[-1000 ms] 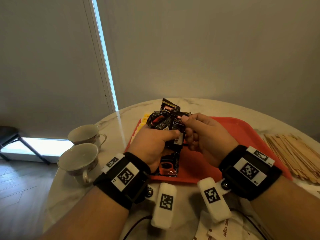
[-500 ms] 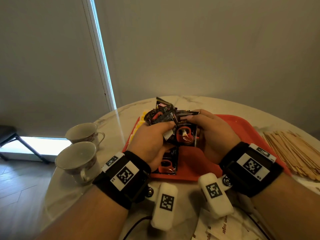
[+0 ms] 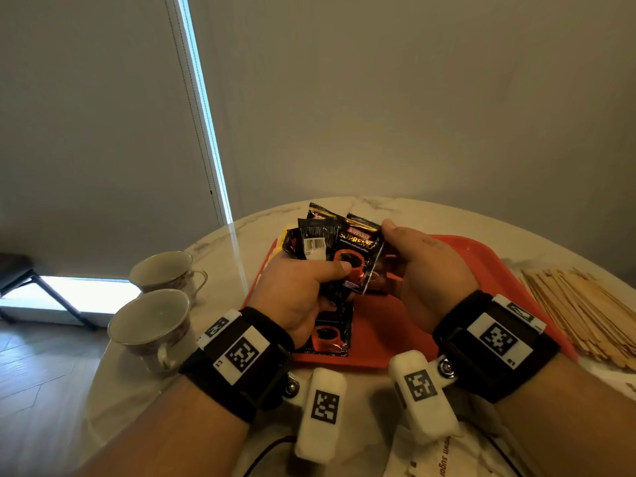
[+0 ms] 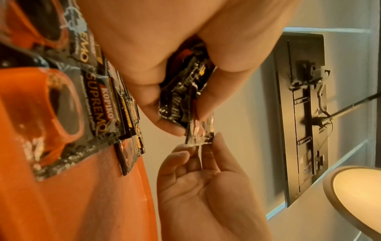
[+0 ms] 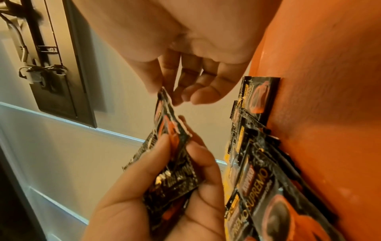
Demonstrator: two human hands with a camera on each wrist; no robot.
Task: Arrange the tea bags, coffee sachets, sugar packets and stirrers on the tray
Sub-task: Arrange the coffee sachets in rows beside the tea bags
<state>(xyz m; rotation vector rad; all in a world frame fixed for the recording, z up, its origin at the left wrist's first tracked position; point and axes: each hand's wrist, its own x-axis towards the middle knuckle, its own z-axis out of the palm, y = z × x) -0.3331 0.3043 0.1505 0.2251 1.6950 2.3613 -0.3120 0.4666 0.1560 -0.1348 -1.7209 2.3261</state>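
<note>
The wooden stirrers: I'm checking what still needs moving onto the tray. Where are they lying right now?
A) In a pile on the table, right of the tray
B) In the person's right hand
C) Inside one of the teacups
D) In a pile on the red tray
A: the wooden stirrers lie heaped on the marble table, off the right edge of the red tray.

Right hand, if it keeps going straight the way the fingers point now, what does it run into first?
Most likely the fanned coffee sachets gripped in the left hand: the right hand already pinches the edge of one, so the bunch lies right ahead. Depth beyond it is unclear.
</note>
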